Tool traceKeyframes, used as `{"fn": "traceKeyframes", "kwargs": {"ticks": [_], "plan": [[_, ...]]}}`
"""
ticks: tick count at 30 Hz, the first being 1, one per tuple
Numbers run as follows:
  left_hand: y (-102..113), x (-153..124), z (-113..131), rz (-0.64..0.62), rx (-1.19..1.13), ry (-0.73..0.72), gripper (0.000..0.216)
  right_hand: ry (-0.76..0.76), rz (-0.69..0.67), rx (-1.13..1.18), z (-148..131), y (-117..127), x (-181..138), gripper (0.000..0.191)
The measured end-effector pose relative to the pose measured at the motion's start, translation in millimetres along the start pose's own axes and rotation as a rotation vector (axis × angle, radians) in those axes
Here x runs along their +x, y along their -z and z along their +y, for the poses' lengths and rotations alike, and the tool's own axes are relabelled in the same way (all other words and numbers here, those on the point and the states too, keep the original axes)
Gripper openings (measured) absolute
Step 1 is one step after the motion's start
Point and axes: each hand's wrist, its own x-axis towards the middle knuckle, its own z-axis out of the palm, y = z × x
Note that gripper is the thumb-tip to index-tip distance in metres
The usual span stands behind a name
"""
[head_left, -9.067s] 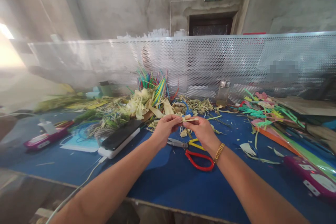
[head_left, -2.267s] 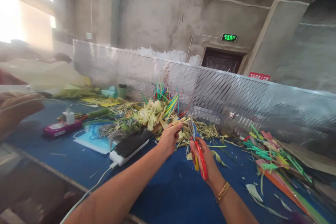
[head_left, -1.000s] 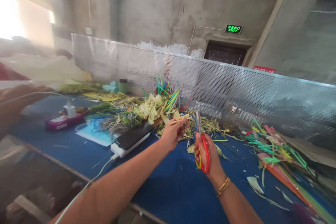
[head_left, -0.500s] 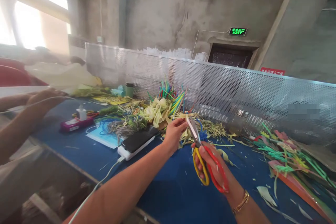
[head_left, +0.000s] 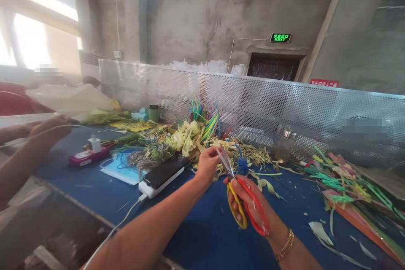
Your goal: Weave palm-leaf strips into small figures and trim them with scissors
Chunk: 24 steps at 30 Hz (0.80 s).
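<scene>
My right hand grips scissors with one red and one yellow handle loop, blades pointing up and left. Their tips meet a small pale straw piece pinched in the closed fingers of my left hand. Both hands hover over the blue table, just in front of a heap of pale leaf strips and coloured strips.
A black phone on a white power bank with a cable lies left of my hands. A glass jar stands by the perforated metal screen. Coloured woven pieces fill the right side. Another person's hand reaches in at far left, near a pink device.
Nine seconds ago both hands held the straw piece and the scissors lay on the table. Now my right hand holds the scissors, blades at the piece; over the last second it dropped and tilted left.
</scene>
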Motion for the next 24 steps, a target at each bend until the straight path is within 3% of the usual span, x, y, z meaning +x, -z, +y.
{"fn": "traceKeyframes", "kwargs": {"ticks": [8, 24], "plan": [[-3.4, -3.2, -1.8, 0.029, 0.006, 0.018, 0.031, -0.051, 0.086, -0.028, 0.1, -5.3, 1.6, 0.048], [-3.5, -3.9, -4.9, 0.012, 0.032, 0.022, 0.024, -0.062, 0.145, -0.048, -2.6, -7.1, 1.4, 0.053]]}}
